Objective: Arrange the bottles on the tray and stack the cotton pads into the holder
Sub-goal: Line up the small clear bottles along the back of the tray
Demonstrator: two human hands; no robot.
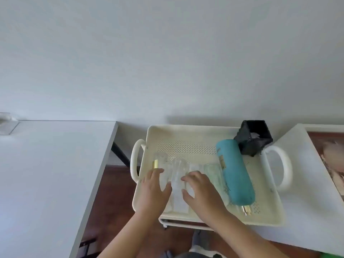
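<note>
A cream perforated tray (188,135) with two loop handles holds several clear bottles lying side by side. One clear bottle (178,170) lies between my hands; another, with a gold band (155,163), lies at the left. A teal bottle (235,170) lies at the right, its gold cap toward me. A black holder (253,138) stands at the tray's far right corner with something pale inside. My left hand (154,189) rests on the left clear bottles. My right hand (200,189) lies with fingers curled over clear bottles in the middle. Whether either hand grips a bottle is unclear.
A white desk (46,164) stands to the left across a gap showing dark wood floor (115,198). The tray sits on a white cart (178,223). A white surface (305,183) with a framed picture (331,159) lies to the right. A white wall is behind.
</note>
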